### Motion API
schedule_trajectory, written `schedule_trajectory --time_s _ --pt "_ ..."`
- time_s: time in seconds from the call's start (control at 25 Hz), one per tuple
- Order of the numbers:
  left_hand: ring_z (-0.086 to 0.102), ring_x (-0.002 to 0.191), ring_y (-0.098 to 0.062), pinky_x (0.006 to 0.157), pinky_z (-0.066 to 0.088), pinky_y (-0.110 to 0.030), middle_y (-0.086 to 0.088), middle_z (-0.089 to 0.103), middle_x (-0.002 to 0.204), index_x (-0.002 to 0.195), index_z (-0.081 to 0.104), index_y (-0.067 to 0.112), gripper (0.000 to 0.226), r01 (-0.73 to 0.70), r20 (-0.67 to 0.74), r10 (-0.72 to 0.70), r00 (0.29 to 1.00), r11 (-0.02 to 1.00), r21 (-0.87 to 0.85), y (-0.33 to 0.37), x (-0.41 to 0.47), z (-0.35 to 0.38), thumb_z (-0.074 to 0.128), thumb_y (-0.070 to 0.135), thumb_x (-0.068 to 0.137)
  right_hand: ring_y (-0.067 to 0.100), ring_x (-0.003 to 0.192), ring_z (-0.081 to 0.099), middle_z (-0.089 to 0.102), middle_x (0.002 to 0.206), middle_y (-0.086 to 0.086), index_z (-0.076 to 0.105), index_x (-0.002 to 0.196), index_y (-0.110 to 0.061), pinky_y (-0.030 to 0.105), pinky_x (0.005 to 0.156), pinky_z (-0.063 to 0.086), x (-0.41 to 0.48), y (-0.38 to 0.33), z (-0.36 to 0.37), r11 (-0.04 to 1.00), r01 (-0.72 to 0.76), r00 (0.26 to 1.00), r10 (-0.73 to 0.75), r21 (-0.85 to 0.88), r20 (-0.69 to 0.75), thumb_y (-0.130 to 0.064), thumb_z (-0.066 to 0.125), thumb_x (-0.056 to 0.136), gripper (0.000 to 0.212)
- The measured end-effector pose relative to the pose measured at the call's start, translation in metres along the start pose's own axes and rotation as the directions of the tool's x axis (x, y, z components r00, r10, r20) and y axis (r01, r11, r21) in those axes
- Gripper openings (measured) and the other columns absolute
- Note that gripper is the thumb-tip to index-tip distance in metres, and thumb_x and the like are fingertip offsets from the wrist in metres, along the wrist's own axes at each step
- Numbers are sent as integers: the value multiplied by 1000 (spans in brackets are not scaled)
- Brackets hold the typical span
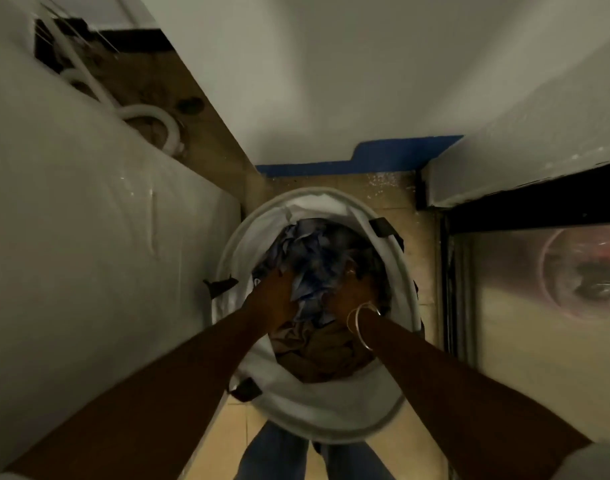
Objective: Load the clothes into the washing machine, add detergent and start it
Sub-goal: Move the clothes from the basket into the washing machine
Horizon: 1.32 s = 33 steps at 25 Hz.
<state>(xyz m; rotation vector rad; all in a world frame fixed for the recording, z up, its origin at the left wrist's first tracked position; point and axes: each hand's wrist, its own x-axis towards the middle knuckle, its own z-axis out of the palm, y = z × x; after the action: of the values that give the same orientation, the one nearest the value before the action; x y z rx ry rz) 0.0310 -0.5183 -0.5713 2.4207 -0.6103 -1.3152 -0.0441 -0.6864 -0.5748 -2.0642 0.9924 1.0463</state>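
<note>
Reaching into the hamper point(317, 410) with both hands, I was on the load step. Clothes point(317, 265) sat piled inside it, on the floor just ahead of my feet. Left hand point(274, 292) had its fingers curled into the blue cloth. Right hand point(348, 289) (bangles point(362, 323) on that wrist) was sunk in the pile with its fingers hidden, so I couldn't tell its grip. The round door point(580, 271) on my right looked like the washer, but it was blurred. My read for doing this well: scoop from underneath, gather loose ends so nothing snags the rim, and take a modest armful before swinging right.
</note>
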Motion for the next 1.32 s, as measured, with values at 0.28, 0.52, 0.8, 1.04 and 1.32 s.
schedule_trajectory --time_s 0.28,0.52,0.8,1.04,1.32 --pt "14 144 -48 111 25 -61 -29 -2 158 154 -19 32 135 84 61 -145 988 815 573 -23 63 57 77 66 65 45 143 20 7 160 19 -9 155 -32 56 113 29 63 28 36 994 5 997 -13 -107 -74 -56 67 81 108" --pt "45 134 -32 111 39 -43 -18 39 151 153 23 10 58 46 79 -125 989 769 637 -21 63 60 46 23 102 33 111 59 60 125 15 59 121 -13 40 92 48 54 23 12 947 152 951 -219 -283 -220 -26 46 101 28" --pt "61 108 -32 89 54 -43 -14 63 118 113 65 11 23 40 25 -59 998 874 484 26 -33 -26 53 21 95 32 106 62 64 117 12 60 116 -16 38 85 52 -53 -8 -47 963 176 976 -198 -205 -94 -29 58 90 29" --pt "62 105 -30 87 48 -36 -13 64 117 116 64 11 26 -21 -205 82 975 958 286 84 -137 -121 52 24 97 31 95 63 65 101 10 61 105 -18 32 77 50 -175 -49 -129 985 175 972 -173 -1 -160 -30 60 81 27" --pt "67 68 -28 60 50 -30 -10 68 79 84 70 7 24 -72 -485 192 853 964 255 154 -275 -236 47 14 87 21 80 68 71 95 2 69 98 -29 23 72 52 -315 -98 -206 871 478 868 -450 111 -208 -50 69 76 30"
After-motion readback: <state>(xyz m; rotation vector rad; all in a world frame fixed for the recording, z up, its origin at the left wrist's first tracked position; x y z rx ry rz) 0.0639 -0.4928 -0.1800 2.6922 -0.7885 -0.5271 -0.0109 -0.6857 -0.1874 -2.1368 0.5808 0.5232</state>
